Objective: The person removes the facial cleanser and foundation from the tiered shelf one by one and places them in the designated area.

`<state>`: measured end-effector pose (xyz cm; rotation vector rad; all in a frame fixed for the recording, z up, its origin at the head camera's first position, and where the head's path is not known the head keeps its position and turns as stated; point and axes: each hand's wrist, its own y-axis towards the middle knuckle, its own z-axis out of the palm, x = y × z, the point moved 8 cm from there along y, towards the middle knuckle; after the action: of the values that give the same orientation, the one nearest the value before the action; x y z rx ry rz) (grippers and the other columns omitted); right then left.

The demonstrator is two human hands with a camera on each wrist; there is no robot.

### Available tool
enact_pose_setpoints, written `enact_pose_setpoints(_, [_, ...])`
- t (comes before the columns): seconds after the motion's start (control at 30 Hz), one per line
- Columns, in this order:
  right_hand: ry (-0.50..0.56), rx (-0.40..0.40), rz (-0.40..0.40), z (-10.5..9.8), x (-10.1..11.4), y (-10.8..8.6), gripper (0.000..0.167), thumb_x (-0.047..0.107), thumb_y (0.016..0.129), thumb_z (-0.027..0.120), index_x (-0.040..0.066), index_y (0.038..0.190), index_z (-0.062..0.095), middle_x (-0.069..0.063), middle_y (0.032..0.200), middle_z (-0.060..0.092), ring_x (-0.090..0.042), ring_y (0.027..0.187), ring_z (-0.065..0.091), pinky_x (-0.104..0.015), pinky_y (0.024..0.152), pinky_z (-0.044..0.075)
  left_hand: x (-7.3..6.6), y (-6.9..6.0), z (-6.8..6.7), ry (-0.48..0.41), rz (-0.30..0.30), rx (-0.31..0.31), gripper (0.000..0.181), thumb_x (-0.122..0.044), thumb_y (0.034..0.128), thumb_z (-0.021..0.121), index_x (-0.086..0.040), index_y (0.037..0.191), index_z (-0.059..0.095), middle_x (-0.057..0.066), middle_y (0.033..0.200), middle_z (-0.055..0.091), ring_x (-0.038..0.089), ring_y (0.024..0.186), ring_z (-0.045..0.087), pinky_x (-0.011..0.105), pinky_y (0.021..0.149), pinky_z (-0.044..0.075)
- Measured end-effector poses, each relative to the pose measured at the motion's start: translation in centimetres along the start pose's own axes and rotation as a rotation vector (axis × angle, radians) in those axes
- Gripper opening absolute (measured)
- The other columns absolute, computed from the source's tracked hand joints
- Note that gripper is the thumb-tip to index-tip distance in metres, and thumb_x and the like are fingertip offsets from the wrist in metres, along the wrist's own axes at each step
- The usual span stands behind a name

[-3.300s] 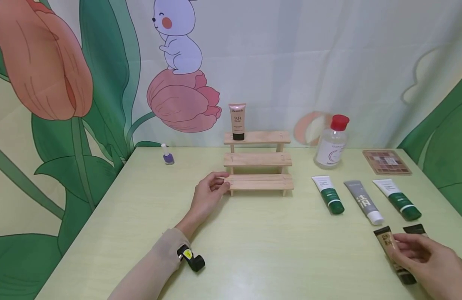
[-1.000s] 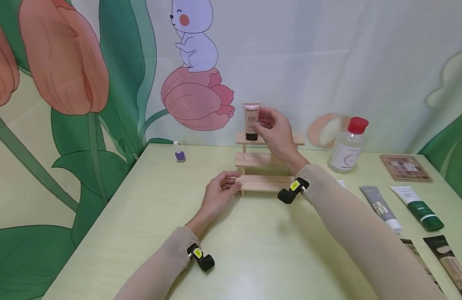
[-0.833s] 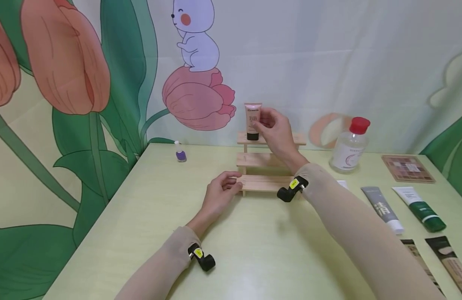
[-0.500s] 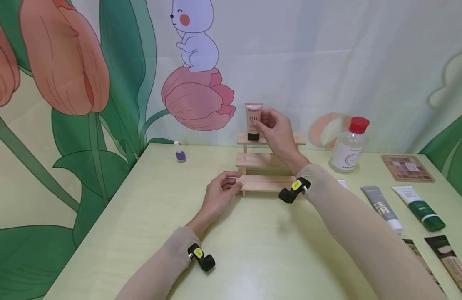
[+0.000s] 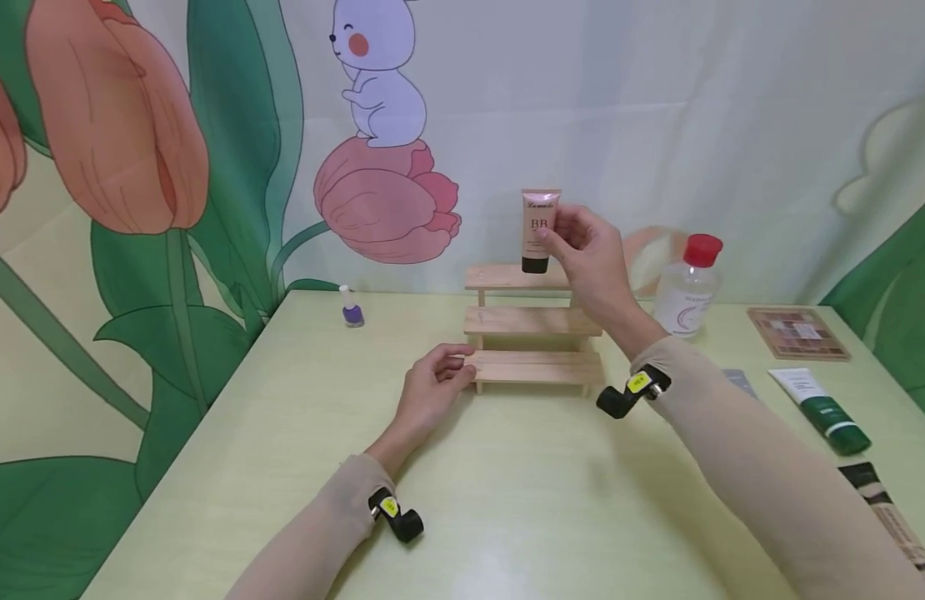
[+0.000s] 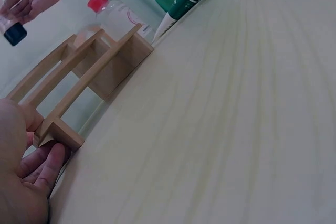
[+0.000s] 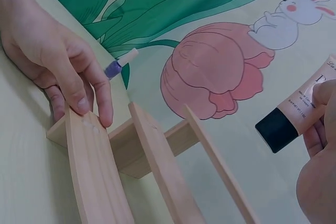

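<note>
A pink BB cream tube with a black cap is pinched between the thumb and fingers of my right hand, cap down. It hangs in front of the top step, its cap just overlapping that step in the head view; the right wrist view shows the tube apart from the wood. My left hand grips the left end of the lowest step of a three-step wooden display stand. In the left wrist view, fingers of that hand reach under the stand's end.
Purple nail polish stands back left. To the right are a red-capped bottle, an eyeshadow palette, a green-and-white tube, a partly hidden grey tube and a black-and-beige tube. A printed curtain hangs behind.
My right hand came from the tubes at the right to the BB cream tube on the top step, took hold of it, then lifted it and shifted it right. My left hand stayed on the stand.
</note>
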<state>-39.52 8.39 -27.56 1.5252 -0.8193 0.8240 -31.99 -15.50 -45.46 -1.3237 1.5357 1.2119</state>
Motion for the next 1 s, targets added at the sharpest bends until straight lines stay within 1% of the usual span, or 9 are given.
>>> enact_pose_setpoints(0.13, [0.026, -0.025, -0.003, -2.1, 1.0, -0.9, 0.030, 0.011, 0.106, 0.078, 0.002, 0.134, 0.073, -0.003, 0.119, 0.076, -0.016, 0.103, 0.068, -0.022, 0.092, 0.057, 0.0, 0.1, 0.1, 0.000, 0.003, -0.001, 0.029, -0.018, 0.1073, 0.076, -0.015, 0.136, 0.077, 0.008, 0.121, 0.077, 0.023, 0.116, 0.070, 0.041, 0.104, 0.057])
enact_pose_setpoints(0.23, [-0.005, -0.049, 0.015, -3.7, 1.7, -1.8, 0.030, 0.015, 0.106, 0.078, 0.008, 0.135, 0.073, -0.003, 0.124, 0.075, -0.019, 0.109, 0.067, -0.021, 0.097, 0.056, 0.0, 0.1, 0.0, 0.007, 0.003, -0.002, 0.029, -0.018, 0.1070, 0.077, -0.015, 0.136, 0.077, 0.008, 0.120, 0.077, 0.022, 0.115, 0.071, 0.041, 0.104, 0.057])
enact_pose_setpoints(0.3, [-0.032, -0.066, 0.021, -4.9, 2.3, -2.4, 0.031, 0.017, 0.107, 0.078, 0.011, 0.137, 0.073, -0.002, 0.127, 0.074, -0.020, 0.111, 0.065, -0.021, 0.098, 0.055, 0.1, 0.1, 0.0, 0.014, 0.001, -0.003, 0.028, -0.018, 0.1068, 0.077, -0.016, 0.135, 0.077, 0.007, 0.120, 0.077, 0.022, 0.115, 0.071, 0.040, 0.103, 0.057])
enact_pose_setpoints(0.43, [-0.023, -0.114, 0.015, -7.1, 3.5, -3.6, 0.031, 0.017, 0.106, 0.080, 0.011, 0.135, 0.075, -0.003, 0.125, 0.074, -0.022, 0.109, 0.063, -0.022, 0.096, 0.055, 0.1, 0.1, -0.1, 0.027, -0.001, -0.005, 0.028, -0.018, 0.1070, 0.077, -0.017, 0.135, 0.077, 0.008, 0.119, 0.077, 0.022, 0.113, 0.071, 0.038, 0.101, 0.057])
enact_pose_setpoints(0.53, [0.029, -0.142, 0.012, -8.8, 4.2, -4.4, 0.029, 0.013, 0.105, 0.080, 0.009, 0.133, 0.076, -0.003, 0.122, 0.074, -0.021, 0.108, 0.062, -0.021, 0.095, 0.054, 0.0, 0.1, -0.1, 0.029, -0.002, -0.004, 0.028, -0.019, 0.1072, 0.076, -0.017, 0.135, 0.077, 0.008, 0.119, 0.077, 0.023, 0.113, 0.071, 0.039, 0.100, 0.057])
enact_pose_setpoints(0.6, [0.042, -0.157, 0.021, -9.8, 4.5, -5.0, 0.028, 0.012, 0.104, 0.080, 0.009, 0.132, 0.076, -0.002, 0.121, 0.073, -0.020, 0.107, 0.062, -0.020, 0.095, 0.054, 0.0, 0.1, -0.1, 0.028, -0.002, -0.003, 0.028, -0.019, 0.1075, 0.076, -0.017, 0.135, 0.077, 0.009, 0.120, 0.077, 0.023, 0.113, 0.071, 0.039, 0.100, 0.057])
enact_pose_setpoints(0.73, [0.068, -0.175, 0.051, -11.9, 4.6, -6.4, 0.030, 0.011, 0.103, 0.081, 0.007, 0.132, 0.076, -0.003, 0.124, 0.073, -0.020, 0.110, 0.061, -0.018, 0.096, 0.055, 0.1, 0.0, 0.0, 0.033, -0.002, -0.003, 0.028, -0.020, 0.1076, 0.076, -0.018, 0.136, 0.077, 0.008, 0.120, 0.076, 0.022, 0.114, 0.071, 0.038, 0.100, 0.058])
enact_pose_setpoints(0.87, [0.043, -0.182, 0.099, -13.8, 4.3, -8.4, 0.034, 0.013, 0.104, 0.081, 0.007, 0.136, 0.074, -0.003, 0.129, 0.070, -0.021, 0.115, 0.060, -0.016, 0.098, 0.054, 0.2, 0.1, 0.0, 0.035, -0.002, -0.002, 0.028, -0.020, 0.1075, 0.076, -0.018, 0.136, 0.077, 0.007, 0.119, 0.076, 0.020, 0.112, 0.072, 0.033, 0.097, 0.058])
enact_pose_setpoints(1.0, [0.009, -0.187, 0.148, -15.5, 3.8, -10.6, 0.035, 0.013, 0.104, 0.080, 0.007, 0.138, 0.073, -0.002, 0.130, 0.068, -0.020, 0.115, 0.058, -0.013, 0.096, 0.054, 0.3, 0.2, 0.0, 0.035, -0.002, -0.002, 0.028, -0.019, 0.1072, 0.076, -0.018, 0.136, 0.077, 0.007, 0.118, 0.077, 0.020, 0.111, 0.072, 0.030, 0.096, 0.058])
